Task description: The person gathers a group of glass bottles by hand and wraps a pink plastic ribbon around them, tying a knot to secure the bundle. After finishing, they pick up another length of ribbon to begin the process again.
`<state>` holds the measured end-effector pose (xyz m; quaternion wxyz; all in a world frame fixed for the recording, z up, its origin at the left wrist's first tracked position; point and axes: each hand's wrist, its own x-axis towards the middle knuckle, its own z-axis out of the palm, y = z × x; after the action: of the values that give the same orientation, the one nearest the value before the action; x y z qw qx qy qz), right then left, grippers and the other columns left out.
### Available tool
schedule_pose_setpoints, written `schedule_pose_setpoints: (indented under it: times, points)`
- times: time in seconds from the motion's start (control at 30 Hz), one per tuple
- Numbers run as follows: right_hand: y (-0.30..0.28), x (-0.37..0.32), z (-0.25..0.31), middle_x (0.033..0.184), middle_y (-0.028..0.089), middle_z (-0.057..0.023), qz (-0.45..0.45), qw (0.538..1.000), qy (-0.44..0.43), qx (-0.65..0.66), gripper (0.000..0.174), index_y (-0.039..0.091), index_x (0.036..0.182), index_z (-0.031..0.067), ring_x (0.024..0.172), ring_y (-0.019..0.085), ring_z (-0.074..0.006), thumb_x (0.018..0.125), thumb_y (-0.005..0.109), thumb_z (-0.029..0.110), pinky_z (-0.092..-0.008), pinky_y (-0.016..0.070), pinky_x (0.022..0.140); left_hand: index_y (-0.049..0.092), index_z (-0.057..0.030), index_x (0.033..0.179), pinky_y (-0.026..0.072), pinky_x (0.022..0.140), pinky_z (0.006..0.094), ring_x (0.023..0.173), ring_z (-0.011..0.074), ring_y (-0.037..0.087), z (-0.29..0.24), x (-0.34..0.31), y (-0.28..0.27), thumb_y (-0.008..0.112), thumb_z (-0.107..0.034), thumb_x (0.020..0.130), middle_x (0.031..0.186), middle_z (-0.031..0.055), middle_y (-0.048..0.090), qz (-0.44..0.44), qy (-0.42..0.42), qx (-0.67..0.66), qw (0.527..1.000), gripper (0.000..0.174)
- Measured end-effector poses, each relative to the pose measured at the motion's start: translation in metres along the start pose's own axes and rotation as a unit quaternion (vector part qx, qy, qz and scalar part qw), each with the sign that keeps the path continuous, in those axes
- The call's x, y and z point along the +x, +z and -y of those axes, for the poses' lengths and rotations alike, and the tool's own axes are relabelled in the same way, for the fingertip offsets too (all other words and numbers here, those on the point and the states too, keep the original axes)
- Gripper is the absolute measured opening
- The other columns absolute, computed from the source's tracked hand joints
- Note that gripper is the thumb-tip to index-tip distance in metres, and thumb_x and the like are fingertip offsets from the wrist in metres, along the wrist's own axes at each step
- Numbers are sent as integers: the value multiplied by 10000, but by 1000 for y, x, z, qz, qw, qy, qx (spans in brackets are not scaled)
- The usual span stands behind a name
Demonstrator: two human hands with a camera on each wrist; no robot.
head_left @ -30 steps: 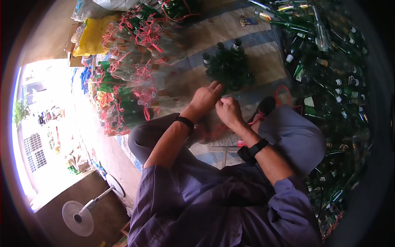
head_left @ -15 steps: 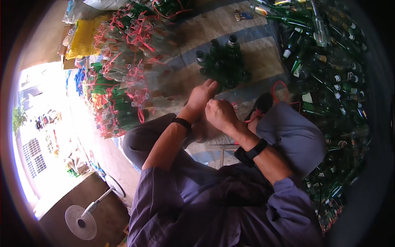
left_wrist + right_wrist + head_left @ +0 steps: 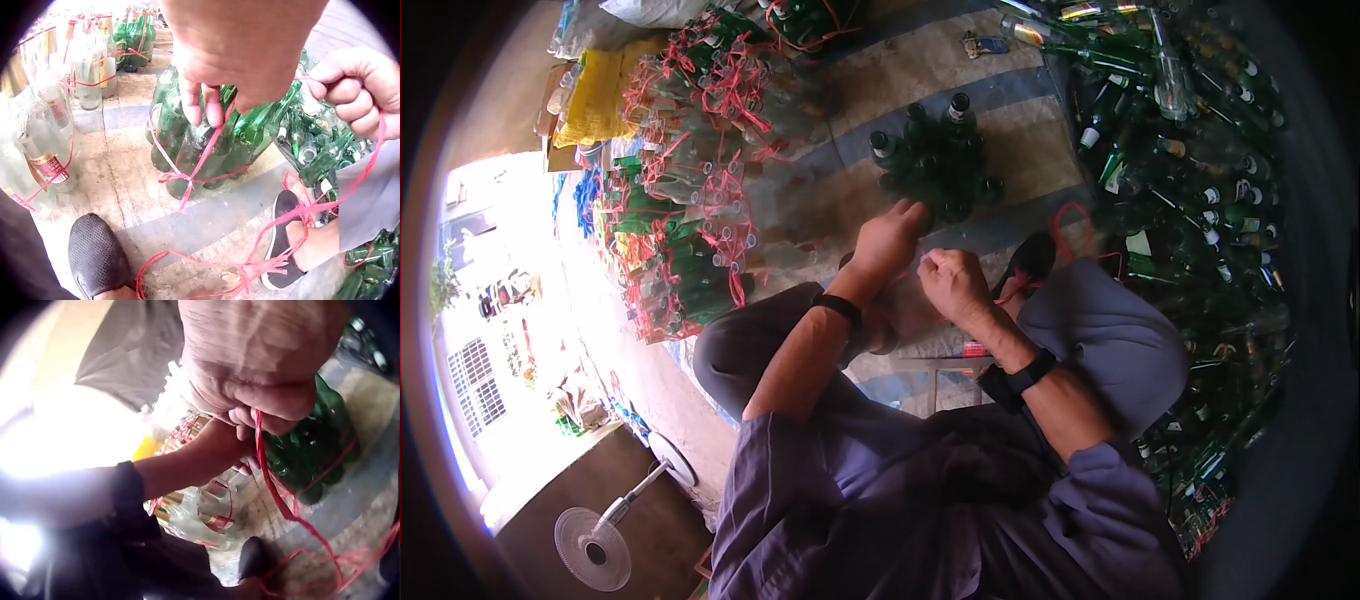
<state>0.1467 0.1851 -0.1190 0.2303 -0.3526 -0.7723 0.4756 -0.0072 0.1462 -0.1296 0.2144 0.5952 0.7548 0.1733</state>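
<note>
A bundle of green glass bottles [image 3: 935, 160] stands upright on the floor in front of the person, red plastic string [image 3: 203, 156] tied around it. Over the near side of the bundle, the left hand [image 3: 890, 240] has its fingers bent down at a strand that rises from the knot, pinching it. To its right, the right hand [image 3: 955, 285] is curled in a fist around the string, and a strand runs across toward the left hand. From the right fist the loose tail [image 3: 369, 165] hangs down to a tangle near the shoes.
Clear bottles [image 3: 47, 137] tied with red string stand in rows at the left. A large heap of loose green bottles [image 3: 1140, 200] lies along the right. Dark shoes [image 3: 99, 253] flank the near floor. A striped sheet [image 3: 1040, 130] covers the ground, and a stool [image 3: 930, 370] is below the hands.
The right hand has drawn away from the left, opening a gap with string across it. The left hand stays near the bundle. The head view has shifted slightly.
</note>
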Motion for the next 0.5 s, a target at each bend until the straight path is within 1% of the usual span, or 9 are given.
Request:
schedule_pose_setpoints:
  times: [0.07,0.23,0.3,0.33,0.37,0.4,0.43,0.47,0.5]
  points:
    - [1,1,10,635,596,-238,40,998,-23,-30,213,590,655,-8,633,612,-440,828,602,116,-492,506,586,569,-118,1051,512,663,477,853,402,625,-1,-2,0,595,-42,769,1020,125,603,-5,-11,-7,1000,294]
    - [11,-3,1,628,591,-240,12,1000,-24,15,213,576,645,-8,623,596,-438,820,592,114,-498,486,587,568,-114,1058,514,678,469,880,408,620,2,-3,4,597,-37,763,1044,136,596,-11,-28,-13,999,306]
    - [15,-3,-4,628,591,-241,2,999,-20,25,221,573,645,-10,626,592,-435,822,584,123,-499,480,594,547,-114,1126,513,708,479,904,427,613,2,-3,5,607,-34,756,1072,146,597,-12,-28,-24,999,384]
    - [17,-1,-6,626,589,-241,-5,999,-1,38,231,579,644,-15,625,588,-430,823,574,131,-487,473,591,547,-114,1126,513,708,479,904,427,613,2,-3,4,607,-34,756,1072,146,597,-17,-27,-21,999,384]
    - [19,0,-7,624,587,-241,-12,998,20,50,241,586,644,-20,624,583,-424,824,565,140,-476,467,589,526,-110,1172,515,726,479,913,434,614,0,-5,3,610,-33,758,1081,161,596,-13,-30,-31,999,429]
    - [17,1,-5,624,587,-241,-14,998,17,51,241,586,644,-20,624,583,-424,824,565,140,-476,467,589,505,-107,1217,518,745,480,921,442,614,-1,-7,4,613,-31,760,1090,177,595,-9,-33,-42,999,475]
    - [16,1,-3,610,580,-233,8,993,63,102,246,599,650,-26,598,588,-387,821,565,148,-450,462,577,505,-107,1217,518,745,480,921,442,614,-2,-11,4,613,-31,760,1090,177,595,-11,-32,-40,999,475]
    - [14,2,-1,597,574,-225,31,982,108,153,253,613,657,-32,571,593,-349,818,566,156,-425,458,566,473,-100,1261,519,764,478,926,449,614,-3,-14,4,622,-34,761,1122,197,589,-44,-24,-63,997,526]
    - [16,1,-3,597,574,-225,31,982,104,155,253,613,657,-32,571,593,-349,818,566,156,-425,458,566,440,-93,1306,520,783,477,930,457,614,-1,-19,6,632,-36,763,1154,217,583,-77,-16,-86,993,578]
